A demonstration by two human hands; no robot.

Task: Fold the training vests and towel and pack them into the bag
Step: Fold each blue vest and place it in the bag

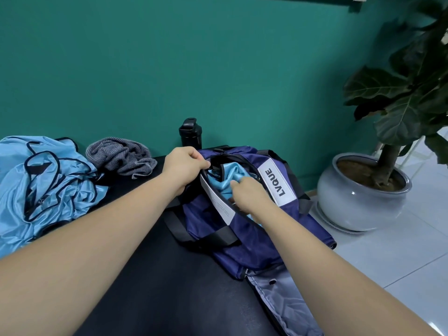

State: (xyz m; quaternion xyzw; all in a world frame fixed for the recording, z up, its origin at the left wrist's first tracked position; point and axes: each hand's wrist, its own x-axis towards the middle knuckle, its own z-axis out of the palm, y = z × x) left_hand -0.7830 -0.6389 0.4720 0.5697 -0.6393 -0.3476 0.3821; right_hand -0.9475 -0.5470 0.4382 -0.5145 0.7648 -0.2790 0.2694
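Left hand (185,163): pinches the far-left rim of the bag's mouth betw. thumb & fingers and holds it open.
Right hand (247,192): fingers curled into the vest at the mouth, gripping it; prob. stuffing it down.
Bag (261,241): navy, thin nylon-like cloth, limp, no frame. Lies on the right side of the bench w/ black webbing straps & a white label strip (276,183). The mouth looks apt to sag shut unless one hand keeps the rim.
Vest in bag (228,175): light blue, shiny, partly inside the mouth, touching the right hand.
Handling: v. light, soft, slippery. A fold is likely to slide apart, so best taken flat across the fold w/ the whole hand, not by one edge.
Loose vests (53,190): same blue w/ black piping. Crumpled pile at the left of the bench, well apart from the bag, not folded.
Towel (121,156): grey, ribbed, bunched, on the far side betw. pile & bag. Thicker & grippier, so prob. holds a fold better.
Bench (157,287): black, smooth top.
Other: black bottle (190,132) by the wall, just behind the bag; glazed grey plant pot (356,197) on the floor, right.
Progress: early; one vest going in, pile + towel not yet done.
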